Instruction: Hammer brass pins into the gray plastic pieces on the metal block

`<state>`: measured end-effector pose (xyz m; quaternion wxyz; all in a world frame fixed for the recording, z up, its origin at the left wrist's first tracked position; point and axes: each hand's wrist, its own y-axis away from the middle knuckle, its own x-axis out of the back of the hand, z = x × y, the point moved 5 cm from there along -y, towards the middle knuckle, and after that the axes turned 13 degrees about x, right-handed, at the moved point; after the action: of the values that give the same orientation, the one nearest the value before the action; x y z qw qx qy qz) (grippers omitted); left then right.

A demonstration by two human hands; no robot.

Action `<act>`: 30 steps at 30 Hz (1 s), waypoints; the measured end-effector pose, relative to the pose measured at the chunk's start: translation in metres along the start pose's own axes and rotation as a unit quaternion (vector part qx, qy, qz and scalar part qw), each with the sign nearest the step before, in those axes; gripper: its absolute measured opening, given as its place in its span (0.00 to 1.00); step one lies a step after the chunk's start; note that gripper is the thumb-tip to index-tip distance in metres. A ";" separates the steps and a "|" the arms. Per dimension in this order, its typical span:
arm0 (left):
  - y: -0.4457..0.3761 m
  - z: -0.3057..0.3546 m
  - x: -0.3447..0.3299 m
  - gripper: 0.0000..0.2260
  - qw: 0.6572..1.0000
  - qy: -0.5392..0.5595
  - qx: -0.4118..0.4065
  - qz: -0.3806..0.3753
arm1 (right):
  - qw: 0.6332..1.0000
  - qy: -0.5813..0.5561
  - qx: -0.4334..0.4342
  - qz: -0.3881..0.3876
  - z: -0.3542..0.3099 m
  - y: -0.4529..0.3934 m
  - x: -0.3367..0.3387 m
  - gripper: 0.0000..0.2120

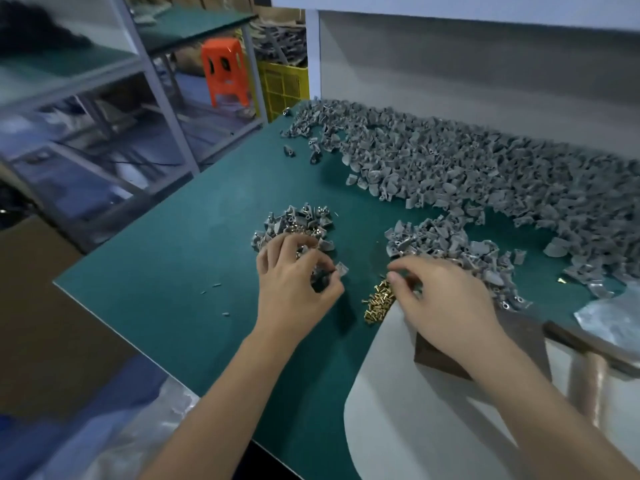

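My left hand (294, 282) hovers over the near edge of a small heap of gray plastic pieces with brass pins in them (298, 225), fingers curled around a gray piece (323, 276). My right hand (440, 299) reaches into a small pile of loose brass pins (377, 304), thumb and forefinger pinched together at its top. A dark metal block (446, 358) lies partly hidden under my right wrist. The hammer's wooden handle (588, 386) and dark head (585, 344) rest at the right.
A huge heap of gray plastic pieces (485, 168) covers the back and right of the green table (173, 265), with a smaller heap (446, 242) beyond my right hand. A white bag (398, 393) lies at the front. The table edge runs left; shelves and an orange stool (227, 71) stand beyond.
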<state>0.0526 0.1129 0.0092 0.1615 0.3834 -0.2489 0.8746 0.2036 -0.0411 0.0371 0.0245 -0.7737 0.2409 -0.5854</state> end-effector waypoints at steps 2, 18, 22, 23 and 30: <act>-0.002 0.002 0.000 0.05 1.000 0.016 -0.012 -0.005 | 1.000 0.000 0.000 0.002 0.001 -0.001 0.000 0.09; -0.003 0.004 -0.001 0.09 0.998 0.035 -0.040 -0.016 | 1.000 -0.021 -0.005 -0.021 0.002 0.000 -0.001 0.10; 0.012 0.022 -0.003 0.06 0.978 0.079 -0.169 -0.098 | 0.999 -0.036 -0.019 -0.005 0.004 0.000 0.001 0.11; 0.017 0.025 -0.006 0.07 0.972 0.071 -0.183 -0.129 | 0.999 -0.040 -0.020 -0.006 0.004 0.000 0.001 0.11; 0.017 0.024 -0.015 0.11 0.976 0.004 -0.146 -0.162 | 0.997 -0.076 -0.032 0.005 0.006 0.001 0.003 0.11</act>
<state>0.0691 0.0841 0.0066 0.3561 0.3871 -0.3083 0.7926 0.2092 -0.0448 0.0374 0.0207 -0.8149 0.2612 -0.5170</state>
